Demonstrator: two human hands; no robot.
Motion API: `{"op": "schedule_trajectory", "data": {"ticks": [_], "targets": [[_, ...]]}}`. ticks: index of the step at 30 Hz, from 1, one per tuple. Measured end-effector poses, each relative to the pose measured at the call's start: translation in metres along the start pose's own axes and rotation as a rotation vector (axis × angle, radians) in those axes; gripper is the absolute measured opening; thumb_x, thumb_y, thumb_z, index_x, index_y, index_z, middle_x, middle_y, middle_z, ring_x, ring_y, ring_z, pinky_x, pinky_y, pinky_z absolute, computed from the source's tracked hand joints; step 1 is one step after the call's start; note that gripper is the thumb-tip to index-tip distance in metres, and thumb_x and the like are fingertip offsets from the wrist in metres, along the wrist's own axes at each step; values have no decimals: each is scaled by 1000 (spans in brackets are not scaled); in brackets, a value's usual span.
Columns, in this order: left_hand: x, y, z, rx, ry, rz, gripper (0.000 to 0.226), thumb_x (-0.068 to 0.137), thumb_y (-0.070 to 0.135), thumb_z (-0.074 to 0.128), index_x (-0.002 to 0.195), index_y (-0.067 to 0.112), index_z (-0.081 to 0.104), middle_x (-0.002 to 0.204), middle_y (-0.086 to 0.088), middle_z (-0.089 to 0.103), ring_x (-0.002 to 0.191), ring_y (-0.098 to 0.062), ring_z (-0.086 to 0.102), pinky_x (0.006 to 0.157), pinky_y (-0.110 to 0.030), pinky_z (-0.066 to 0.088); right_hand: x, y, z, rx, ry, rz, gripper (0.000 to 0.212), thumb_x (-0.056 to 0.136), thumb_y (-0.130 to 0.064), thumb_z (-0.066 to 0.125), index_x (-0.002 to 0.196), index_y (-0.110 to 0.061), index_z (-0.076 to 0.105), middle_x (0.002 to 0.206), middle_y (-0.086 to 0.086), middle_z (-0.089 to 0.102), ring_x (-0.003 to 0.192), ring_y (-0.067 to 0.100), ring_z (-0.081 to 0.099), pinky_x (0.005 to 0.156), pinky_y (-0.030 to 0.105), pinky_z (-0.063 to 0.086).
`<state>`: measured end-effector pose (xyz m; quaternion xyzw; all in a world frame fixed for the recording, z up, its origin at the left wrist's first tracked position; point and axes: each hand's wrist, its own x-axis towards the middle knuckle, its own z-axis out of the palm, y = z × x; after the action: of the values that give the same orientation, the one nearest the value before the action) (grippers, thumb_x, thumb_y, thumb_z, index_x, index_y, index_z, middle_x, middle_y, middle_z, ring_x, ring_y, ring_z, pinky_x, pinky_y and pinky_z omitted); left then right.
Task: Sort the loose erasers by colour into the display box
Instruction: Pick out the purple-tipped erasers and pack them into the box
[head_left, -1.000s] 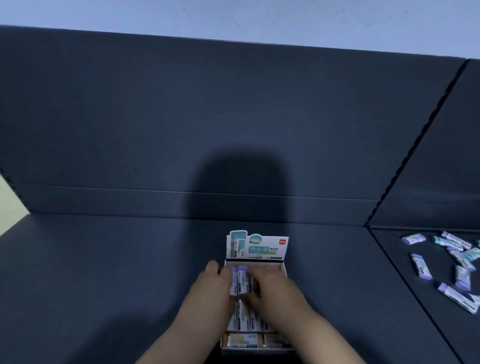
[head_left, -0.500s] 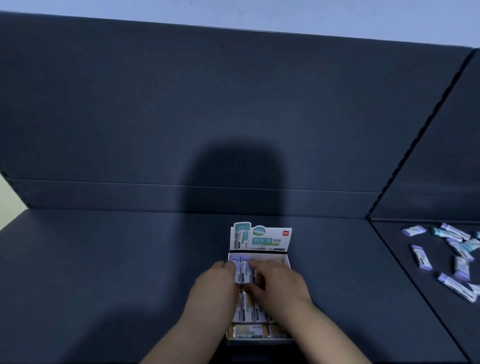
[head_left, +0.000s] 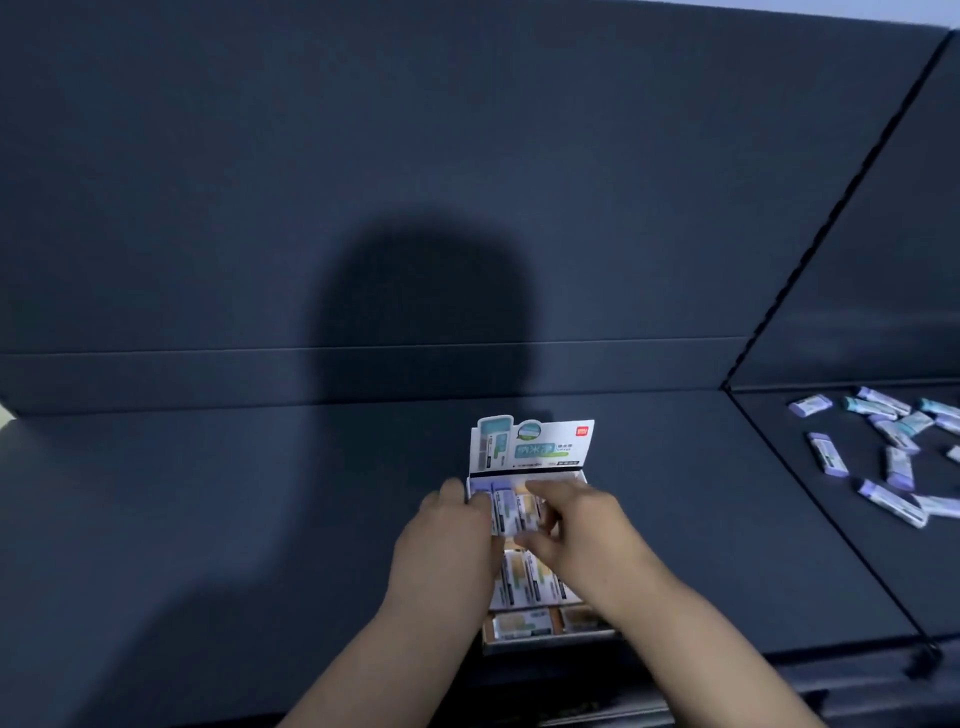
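Observation:
A white display box with a printed upright flap stands on the dark table, front centre. Rows of sleeved erasers fill it, orange ones in the near rows. Purple erasers stand in the far row. My left hand lies along the box's left side, its fingers against the far-row erasers. My right hand reaches over the far row, thumb and fingers curled round those erasers. How many it holds is hidden.
Several loose purple and teal erasers lie scattered on the adjoining table panel at the right. A seam runs diagonally between the panels. Dark padded walls rise behind. The table's front edge runs just below the box.
Both hands have stayed on the far row of the box. The camera tilted slightly, so the box sits a little higher in view.

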<state>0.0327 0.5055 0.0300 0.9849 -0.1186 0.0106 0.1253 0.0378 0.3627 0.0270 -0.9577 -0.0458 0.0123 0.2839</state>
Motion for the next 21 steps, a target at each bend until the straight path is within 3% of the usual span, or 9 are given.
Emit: {"op": "schedule_trajectory", "data": {"ticks": [6, 7, 9, 11, 14, 17, 18, 21], "targets": [[-2, 20, -10, 148, 20, 125, 30, 91, 24, 53, 120, 17, 52, 116, -3, 49, 108, -21, 47, 82, -29, 39, -16, 8, -22, -40, 95, -12, 43, 81, -29, 69, 122, -24, 58, 88, -7, 51, 78, 9, 50, 80, 23, 45], [-3, 26, -12, 178, 5, 150, 30, 84, 26, 62, 113, 17, 58, 108, -3, 54, 101, -21, 52, 78, -30, 41, -19, 12, -26, -53, 105, -20, 42, 80, -28, 70, 120, -23, 60, 87, -7, 52, 76, 10, 51, 80, 24, 46], [-4, 40, -12, 212, -5, 183, 36, 51, 32, 86, 80, 18, 68, 76, -2, 61, 72, -19, 61, 59, -29, 46, -27, 22, -35, -77, 112, -28, 40, 79, -27, 71, 117, -22, 62, 86, -5, 52, 77, 13, 53, 79, 26, 47], [-7, 59, -9, 233, -4, 194, 39, 36, 33, 90, 64, 18, 67, 61, -1, 59, 58, -20, 60, 50, -27, 45, -37, 35, -45, -100, 97, -34, 40, 78, -30, 71, 116, -22, 62, 88, -4, 53, 82, 16, 57, 81, 28, 48], [-11, 94, -8, 273, 10, 197, 32, 54, 34, 84, 76, 17, 68, 73, -4, 64, 73, -24, 62, 62, -31, 48, -51, 61, -65, -126, 70, -46, 42, 79, -33, 69, 119, -22, 60, 93, -4, 54, 90, 15, 57, 84, 26, 47], [-16, 140, -1, 247, 31, 205, 37, 38, 35, 89, 60, 19, 64, 58, -2, 58, 57, -22, 59, 51, -29, 46, -69, 94, -94, -178, 43, -54, 44, 81, -36, 67, 122, -23, 57, 103, 0, 58, 96, 15, 57, 88, 24, 44], [-18, 154, 1, 231, 27, 219, 37, 42, 38, 88, 63, 19, 64, 61, -2, 58, 60, -23, 59, 53, -29, 46, -75, 106, -104, -196, 36, -55, 45, 81, -36, 67, 122, -23, 57, 106, 1, 59, 98, 16, 57, 90, 24, 43], [-26, 207, 15, 207, 57, 234, 31, 88, 40, 55, 109, 17, 57, 107, -6, 57, 106, -26, 51, 86, -34, 37, -102, 150, -136, -227, 14, -23, 45, 82, -35, 66, 124, -23, 56, 110, 1, 58, 101, 16, 56, 92, 25, 42]]}}
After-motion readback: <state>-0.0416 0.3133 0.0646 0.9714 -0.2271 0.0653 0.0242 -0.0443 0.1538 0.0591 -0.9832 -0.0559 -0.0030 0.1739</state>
